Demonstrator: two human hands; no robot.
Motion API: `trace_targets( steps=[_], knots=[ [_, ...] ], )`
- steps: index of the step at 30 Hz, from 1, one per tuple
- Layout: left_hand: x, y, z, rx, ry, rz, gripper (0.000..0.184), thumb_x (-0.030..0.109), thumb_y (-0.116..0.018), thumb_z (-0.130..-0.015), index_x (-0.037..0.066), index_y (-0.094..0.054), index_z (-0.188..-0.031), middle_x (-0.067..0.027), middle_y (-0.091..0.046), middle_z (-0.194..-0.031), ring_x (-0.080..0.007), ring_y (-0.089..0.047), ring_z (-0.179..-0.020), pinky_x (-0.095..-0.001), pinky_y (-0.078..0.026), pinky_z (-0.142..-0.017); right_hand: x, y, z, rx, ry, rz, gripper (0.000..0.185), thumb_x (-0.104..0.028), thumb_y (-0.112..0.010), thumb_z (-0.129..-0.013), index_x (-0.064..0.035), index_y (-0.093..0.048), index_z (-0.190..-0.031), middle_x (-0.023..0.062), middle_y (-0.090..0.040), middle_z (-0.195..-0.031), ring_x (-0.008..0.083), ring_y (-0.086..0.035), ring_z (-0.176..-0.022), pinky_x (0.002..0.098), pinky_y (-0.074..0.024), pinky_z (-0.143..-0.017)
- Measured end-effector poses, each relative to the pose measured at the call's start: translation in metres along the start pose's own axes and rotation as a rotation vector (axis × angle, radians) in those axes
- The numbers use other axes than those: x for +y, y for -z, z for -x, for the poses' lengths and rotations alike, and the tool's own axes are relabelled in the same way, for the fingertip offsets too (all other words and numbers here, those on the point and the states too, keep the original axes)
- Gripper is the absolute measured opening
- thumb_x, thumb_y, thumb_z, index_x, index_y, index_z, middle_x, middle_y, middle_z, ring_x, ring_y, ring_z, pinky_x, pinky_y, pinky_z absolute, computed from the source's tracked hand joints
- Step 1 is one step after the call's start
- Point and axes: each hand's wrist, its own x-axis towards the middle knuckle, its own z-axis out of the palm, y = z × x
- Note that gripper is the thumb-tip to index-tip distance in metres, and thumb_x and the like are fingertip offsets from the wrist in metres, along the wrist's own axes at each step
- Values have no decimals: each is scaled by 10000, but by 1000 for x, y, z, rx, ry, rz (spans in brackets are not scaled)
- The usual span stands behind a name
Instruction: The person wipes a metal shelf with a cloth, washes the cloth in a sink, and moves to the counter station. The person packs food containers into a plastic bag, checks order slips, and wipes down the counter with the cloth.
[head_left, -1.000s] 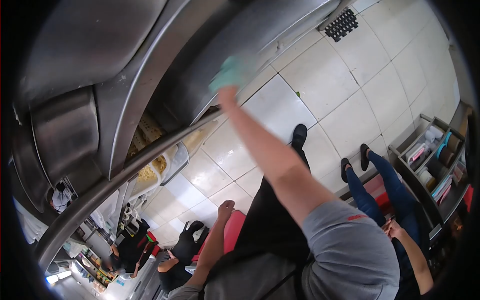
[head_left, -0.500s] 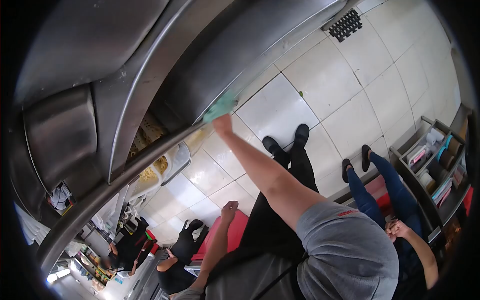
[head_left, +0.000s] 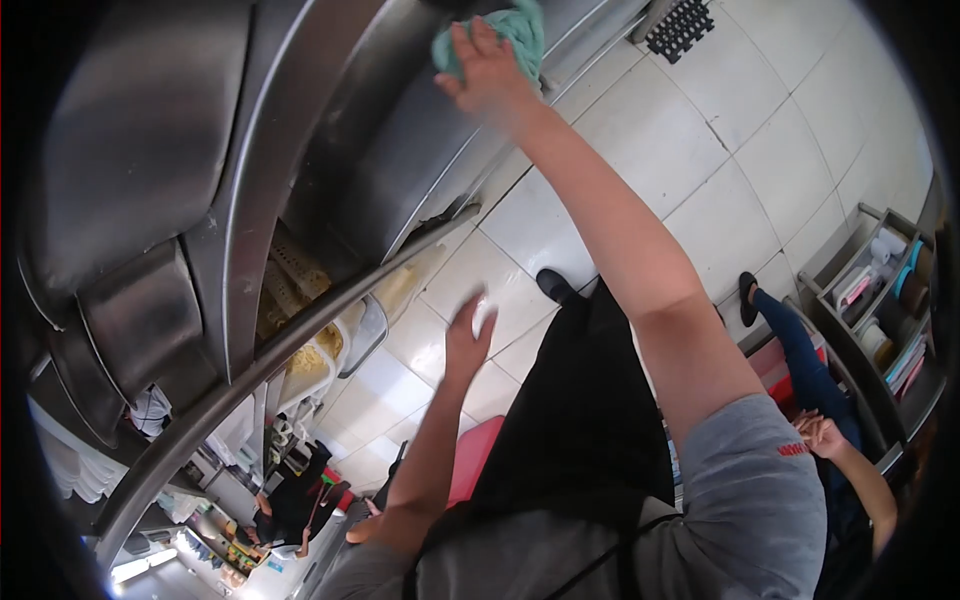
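My right hand (head_left: 492, 75) presses a green cloth (head_left: 520, 35) against the dark steel surface (head_left: 400, 120) at the top, its fingers spread over the cloth. Lower down, my left hand (head_left: 470, 338) hangs in the air above the tiled floor, thumb and fingers apart, with nothing in it. It is near the curved metal rail (head_left: 300, 325) but does not touch it. Beyond that rail, plastic tubs (head_left: 370, 335) stand low, with yellowish food (head_left: 310, 362) in one of them.
A person in blue trousers (head_left: 795, 350) stands at the right, beside a shelf cart (head_left: 880, 300) with rolls and boxes. Another person in dark clothes (head_left: 295, 500) is at the lower left. A red object (head_left: 470, 455) lies behind my legs. A black mat (head_left: 680, 28) is at the top.
My right hand has moved up along the steel surface with the cloth. My left hand has risen and its fingers have spread. My body has shifted forward over the floor.
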Motion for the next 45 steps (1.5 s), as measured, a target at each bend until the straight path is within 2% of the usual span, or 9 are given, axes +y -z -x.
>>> trace_targets(
  steps=[8, 15, 19, 21, 26, 29, 33, 39, 45],
  knots=[
    [140, 6, -240, 219, -109, -59, 626, 372, -349, -889, -39, -155, -1320, -277, -83, -1370, -399, -60, -1281, -387, -142, -1037, 56, 115, 154, -31, -426, -181, 360, -210, -576, -773, -55, -523, -1094, 208, -480, -1145, 355, -450, -1059, 388, -360, -901],
    [196, -26, -368, 385, 0, -503, 544, 323, -413, -833, -12, -342, -1256, -183, -395, -1263, -291, -377, -1168, -352, -208, -1028, 133, 181, 388, -407, -930, -170, 305, -197, -555, -796, -16, -560, -1041, 193, -576, -987, 311, -551, -944, 332, -426, -813],
    [121, -2, -411, 352, -974, -631, 496, 247, -345, -845, -10, -324, -1269, -194, -378, -1273, -318, -360, -1175, -385, -234, -1002, 142, 200, 456, -522, -1164, -55, 292, -200, -530, -812, 2, -559, -1021, 186, -596, -935, 280, -583, -881, 334, -447, -768],
    [85, 47, -382, -115, -395, -588, 477, 294, -316, -896, 11, -301, -1280, -199, -226, -1355, -348, -172, -1267, -367, -181, -1031, 148, 200, 491, -524, -1196, -32, 288, -204, -529, -814, 3, -561, -1012, 183, -602, -915, 276, -588, -864, 336, -451, -756],
    [-64, 171, -434, 409, -550, -933, 441, 234, -442, -831, 159, -381, -1261, -102, -224, -1360, -290, -242, -1245, -612, -293, -877, 155, 187, 507, -578, -1329, 5, 283, -207, -527, -823, 4, -563, -1007, 189, -609, -900, 263, -600, -851, 323, -460, -741],
    [-156, 242, -492, 292, -127, -984, 443, 218, -440, -822, 185, -388, -1261, -109, -266, -1342, -306, -242, -1242, -609, -291, -886, 170, 175, 504, -541, -1319, -2, 293, -218, -523, -824, 3, -561, -1014, 182, -610, -910, 261, -599, -855, 318, -459, -742],
    [-167, 256, -423, -917, -69, -2917, 412, 228, -382, -846, 67, -419, -1223, -215, -481, -1139, -368, -427, -1097, -537, -367, -853, 180, 176, 498, -482, -1273, -13, 298, -217, -526, -823, 4, -558, -1019, 176, -610, -912, 254, -597, -857, 316, -455, -748],
    [-170, 195, -312, 319, 375, -891, 420, 274, -329, -858, 0, -466, -1147, -238, -523, -1067, -420, -489, -984, -507, -401, -807, 161, 193, 488, -629, -1221, 77, 298, -253, -545, -800, -15, -583, -974, 185, -613, -883, 286, -595, -857, 339, -456, -745],
    [-152, 76, -167, 211, 317, -1075, 512, 282, -312, -864, -87, -329, -1217, -287, -295, -1282, -451, -385, -1104, -472, -333, -925, 127, 242, 474, -610, -1228, 83, 291, -254, -537, -804, -15, -590, -961, 167, -616, -876, 262, -596, -843, 318, -449, -733]
  ],
)
